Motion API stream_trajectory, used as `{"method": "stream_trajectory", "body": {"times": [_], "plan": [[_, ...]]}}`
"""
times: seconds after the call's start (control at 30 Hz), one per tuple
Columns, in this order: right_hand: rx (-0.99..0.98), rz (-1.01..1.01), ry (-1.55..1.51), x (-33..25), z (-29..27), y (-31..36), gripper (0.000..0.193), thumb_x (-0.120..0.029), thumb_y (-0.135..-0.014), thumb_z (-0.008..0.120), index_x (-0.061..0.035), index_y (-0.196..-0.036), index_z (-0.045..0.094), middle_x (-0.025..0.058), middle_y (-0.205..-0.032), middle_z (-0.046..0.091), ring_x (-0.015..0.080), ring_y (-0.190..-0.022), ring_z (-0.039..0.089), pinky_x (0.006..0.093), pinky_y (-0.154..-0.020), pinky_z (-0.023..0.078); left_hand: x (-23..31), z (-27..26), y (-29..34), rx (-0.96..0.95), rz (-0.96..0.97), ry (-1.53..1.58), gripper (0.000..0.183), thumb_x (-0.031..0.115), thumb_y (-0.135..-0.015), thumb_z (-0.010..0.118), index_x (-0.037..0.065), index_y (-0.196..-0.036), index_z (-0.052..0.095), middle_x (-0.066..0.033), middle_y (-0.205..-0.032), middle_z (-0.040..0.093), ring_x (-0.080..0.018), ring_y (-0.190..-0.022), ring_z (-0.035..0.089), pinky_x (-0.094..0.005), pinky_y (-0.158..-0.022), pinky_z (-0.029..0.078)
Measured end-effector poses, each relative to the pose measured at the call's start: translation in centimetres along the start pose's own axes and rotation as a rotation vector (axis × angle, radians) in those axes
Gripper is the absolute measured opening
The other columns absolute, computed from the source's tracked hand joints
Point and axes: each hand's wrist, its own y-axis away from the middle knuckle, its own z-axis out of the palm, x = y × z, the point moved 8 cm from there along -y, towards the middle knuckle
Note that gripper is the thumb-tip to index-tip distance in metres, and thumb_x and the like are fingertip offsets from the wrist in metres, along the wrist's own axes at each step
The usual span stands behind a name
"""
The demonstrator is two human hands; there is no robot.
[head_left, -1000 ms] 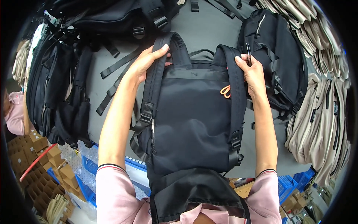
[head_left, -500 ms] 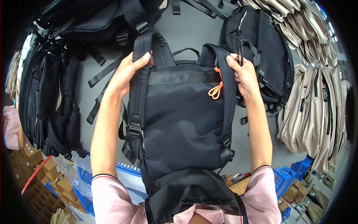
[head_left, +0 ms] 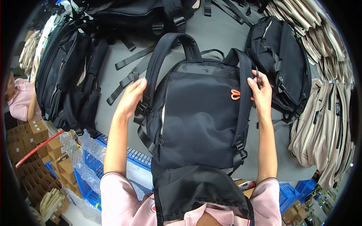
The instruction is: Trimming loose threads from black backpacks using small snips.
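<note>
A black backpack (head_left: 200, 113) stands in front of me, its back panel facing up and its lower end against my black apron (head_left: 200, 184). My left hand (head_left: 131, 98) is at the outer edge of the left shoulder strap (head_left: 151, 77), thumb stretched out, fingers partly hidden. At the right shoulder strap (head_left: 244, 90) is my right hand (head_left: 263, 90), closed around slim dark thread snips (head_left: 258, 75) whose blades point up. An orange cord loop (head_left: 235, 94) shows inside that strap, and a bit of orange shows beside my right fingers.
More black backpacks lie at the left (head_left: 66, 83), the far side (head_left: 139, 19) and the right (head_left: 279, 64) of the grey table (head_left: 124, 49). Beige bags (head_left: 320, 128) are stacked along the right edge. Blue crates (head_left: 94, 192) and cardboard boxes (head_left: 62, 162) stand below; another person (head_left: 24, 98) is at far left.
Both hands have moved lower along the straps, and the left thumb has come off its strap. The orange loop now lies inside the right strap. The view has shifted left.
</note>
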Motion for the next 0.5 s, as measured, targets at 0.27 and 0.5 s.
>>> {"method": "stream_trajectory", "body": {"times": [0.27, 0.5], "plan": [[0.042, -0.239, 0.092, -7.2, 0.4, 7.8, 0.017, 0.002, -0.081, 0.061, -0.0012, -0.098, 0.062, -0.0004, -0.081, 0.047, 0.0063, -0.070, 0.045, 0.0180, -0.060, 0.038, -5.3, -4.5, 7.0, 0.125, -0.136, -0.109, 0.053, 0.018, -0.080, 0.069, -0.003, -0.124, 0.051, -0.0067, -0.110, 0.059, -0.0151, -0.102, 0.052, -0.0280, -0.093, 0.037], [-0.493, -0.483, -0.028, -12.2, 11.7, 15.5, 0.026, 0.006, -0.078, 0.062, -0.0041, -0.101, 0.067, 0.0028, -0.072, 0.050, 0.0106, -0.059, 0.047, 0.0225, -0.054, 0.039, 0.2, 1.5, 10.9, -0.060, -0.027, 0.025, 0.040, 0.011, -0.077, 0.066, -0.003, -0.113, 0.057, 0.0000, -0.094, 0.057, -0.0090, -0.085, 0.054, -0.0227, -0.080, 0.043]]}}
